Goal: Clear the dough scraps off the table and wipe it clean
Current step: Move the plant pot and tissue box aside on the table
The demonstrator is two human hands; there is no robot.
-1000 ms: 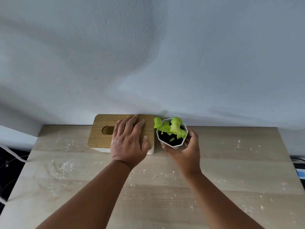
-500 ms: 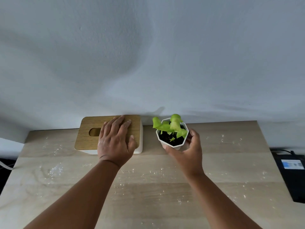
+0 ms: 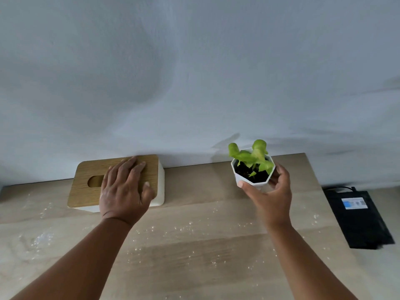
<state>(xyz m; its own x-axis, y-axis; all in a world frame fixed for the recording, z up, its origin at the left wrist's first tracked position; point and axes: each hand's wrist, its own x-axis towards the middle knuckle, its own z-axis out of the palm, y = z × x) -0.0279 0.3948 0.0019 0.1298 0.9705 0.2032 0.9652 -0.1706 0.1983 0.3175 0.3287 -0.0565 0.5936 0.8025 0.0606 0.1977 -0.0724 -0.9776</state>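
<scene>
Right hand (image 3: 271,197) is wrapped round the pot (image 3: 252,177), thumb in front, fingers behind; left hand (image 3: 124,191) lies flat and open on the tissue box (image 3: 86,187) lid. Tip: keep the pot upright so soil stays in. It holds dark soil and a green plant (image 3: 252,154). Can't tell if the box slot has tissues. Scraps (image 3: 184,228) speckle the table (image 3: 194,267) in front.

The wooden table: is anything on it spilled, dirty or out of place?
Yes. Small white crumbs and powdery smears are scattered across the table, thickest near the left edge. The tissue box and potted plant stand upright, each under a hand.
</scene>
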